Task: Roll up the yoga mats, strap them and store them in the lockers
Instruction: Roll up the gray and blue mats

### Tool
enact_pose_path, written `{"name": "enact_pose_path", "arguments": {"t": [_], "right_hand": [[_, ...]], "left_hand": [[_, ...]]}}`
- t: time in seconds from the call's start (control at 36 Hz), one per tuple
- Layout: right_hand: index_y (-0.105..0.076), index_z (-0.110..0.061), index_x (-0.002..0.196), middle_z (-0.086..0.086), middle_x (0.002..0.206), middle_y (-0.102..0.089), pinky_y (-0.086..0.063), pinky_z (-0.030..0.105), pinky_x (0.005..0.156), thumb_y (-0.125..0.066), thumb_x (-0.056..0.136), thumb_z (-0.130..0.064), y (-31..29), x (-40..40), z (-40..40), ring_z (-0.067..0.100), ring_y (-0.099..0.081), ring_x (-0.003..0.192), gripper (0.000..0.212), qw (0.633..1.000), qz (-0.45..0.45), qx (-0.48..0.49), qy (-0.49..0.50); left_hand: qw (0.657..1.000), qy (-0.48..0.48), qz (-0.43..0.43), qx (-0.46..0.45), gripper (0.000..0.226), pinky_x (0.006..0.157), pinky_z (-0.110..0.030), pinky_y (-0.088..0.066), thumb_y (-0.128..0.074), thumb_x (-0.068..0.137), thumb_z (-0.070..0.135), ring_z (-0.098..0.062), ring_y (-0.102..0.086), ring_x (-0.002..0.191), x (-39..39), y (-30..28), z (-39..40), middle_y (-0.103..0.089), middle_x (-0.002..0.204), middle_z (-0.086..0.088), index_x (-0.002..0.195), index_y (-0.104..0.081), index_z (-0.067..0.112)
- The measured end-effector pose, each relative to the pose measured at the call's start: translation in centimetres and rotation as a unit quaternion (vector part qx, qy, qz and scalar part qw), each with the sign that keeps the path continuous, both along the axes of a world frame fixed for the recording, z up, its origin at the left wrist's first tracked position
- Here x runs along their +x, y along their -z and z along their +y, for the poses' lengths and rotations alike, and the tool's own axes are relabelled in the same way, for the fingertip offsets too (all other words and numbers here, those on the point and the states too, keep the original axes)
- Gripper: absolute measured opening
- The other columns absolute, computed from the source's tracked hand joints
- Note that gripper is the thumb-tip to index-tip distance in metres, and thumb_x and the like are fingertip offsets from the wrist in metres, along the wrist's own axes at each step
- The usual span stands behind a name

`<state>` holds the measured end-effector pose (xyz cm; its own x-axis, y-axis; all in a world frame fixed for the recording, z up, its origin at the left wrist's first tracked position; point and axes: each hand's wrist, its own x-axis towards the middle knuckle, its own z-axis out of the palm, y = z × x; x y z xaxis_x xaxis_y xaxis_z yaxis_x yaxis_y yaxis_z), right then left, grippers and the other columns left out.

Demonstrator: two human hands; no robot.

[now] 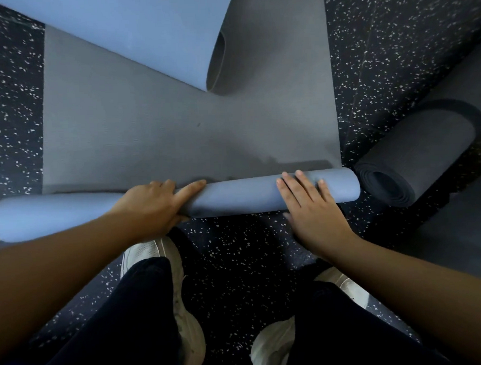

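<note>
- Speckled dark floor [6, 90] under everything.
- Mat [176, 135], grey face up, spread flat on floor; landmark for all below.
- Near edge of mat wound into a slim blue roll [242, 194], lying crosswise, left end jutting past mat's left edge, right end level with mat's right edge.
- Far end of mat curled over in a loose blue fold [144, 34], open mouth of curl facing right, above mat's middle.
- Left hand [152, 208] on roll at about mat's middle-left: index finger stretched along top of roll, other fingers bent over roll's far side, thumb tucked against roll's near side; a loose clasp around roll.
- Right hand [309, 207] on roll near mat's right edge: flat, fingers straight and slightly spread, pressing on top of roll, palm trailing off near side; nothing clasped.
- Second mat [414, 152], dark grey, fully rolled, just right of mat's near-right corner, lying at a slant, spiral end facing camera, close to roll's right end; contact between them unclear.
- Grey sheet [462, 228] flat on floor, right of mat, beneath and beyond second mat.
- White shoes [154, 255] and dark trousers [130, 325] on near side of mat, either side of a strip of floor.
</note>
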<state>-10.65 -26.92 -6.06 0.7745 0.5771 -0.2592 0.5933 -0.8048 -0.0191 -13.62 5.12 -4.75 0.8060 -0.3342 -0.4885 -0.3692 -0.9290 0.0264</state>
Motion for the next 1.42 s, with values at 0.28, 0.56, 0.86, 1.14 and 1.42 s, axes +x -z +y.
{"name": "enact_pose_path", "arguments": {"t": [0.28,0.56,0.86,1.14,1.42], "right_hand": [[-0.033,-0.002,0.140,0.016,0.140,-0.052,-0.043,0.064,0.092,-0.077,0.058,-0.014,0.2,0.0,1.2,0.041,-0.051,0.125,0.094,0.998,0.011,-0.049,0.033],[-0.040,-0.009,0.139,0.020,0.132,-0.049,-0.037,0.060,0.102,-0.076,0.058,-0.016,-0.3,-1.2,0.4,0.039,-0.040,0.126,0.088,1.000,0.017,-0.006,0.008],[-0.031,-0.008,0.145,0.019,0.147,-0.041,-0.037,0.068,0.095,-0.081,0.043,-0.028,0.0,0.9,2.2,0.039,-0.035,0.137,0.116,0.992,0.073,-0.075,0.066],[0.029,-0.021,0.147,0.001,0.159,0.022,0.003,0.057,0.117,-0.054,0.087,-0.043,-1.6,4.5,3.3,0.023,0.022,0.146,0.105,0.981,0.156,-0.090,0.066],[0.023,-0.025,0.150,-0.002,0.162,0.011,0.000,0.055,0.118,-0.057,0.087,-0.040,-1.8,7.8,3.8,0.022,0.013,0.148,0.103,0.983,0.153,-0.090,0.046]], "left_hand": [[0.997,0.022,0.074,-0.021,0.078,0.095,-0.035,-0.044,-0.021,0.084,0.073,-0.026,-0.050,0.117,1.9,0.8,1.0,-0.042,0.131,-0.005,0.147,0.016,0.046],[1.000,0.011,-0.001,-0.011,0.081,0.095,-0.040,-0.046,0.032,0.067,0.075,-0.023,-0.045,0.121,1.7,1.9,1.0,-0.039,0.135,-0.003,0.143,0.018,0.053],[0.993,-0.106,-0.044,-0.008,0.061,0.086,-0.049,-0.045,-0.025,0.089,0.057,-0.036,-0.051,0.113,3.9,0.3,-0.3,-0.048,0.130,-0.014,0.147,-0.033,0.039],[0.977,-0.008,-0.173,-0.126,0.031,0.068,-0.041,-0.051,-0.043,0.087,0.039,-0.034,-0.057,0.089,3.4,-0.1,-0.6,-0.061,0.109,-0.017,0.113,-0.053,0.024],[0.986,-0.034,-0.149,-0.061,0.116,0.091,-0.048,-0.046,-0.091,0.048,0.040,-0.035,-0.046,0.114,1.9,1.1,-0.6,-0.055,0.124,-0.019,0.146,-0.033,0.016]]}}
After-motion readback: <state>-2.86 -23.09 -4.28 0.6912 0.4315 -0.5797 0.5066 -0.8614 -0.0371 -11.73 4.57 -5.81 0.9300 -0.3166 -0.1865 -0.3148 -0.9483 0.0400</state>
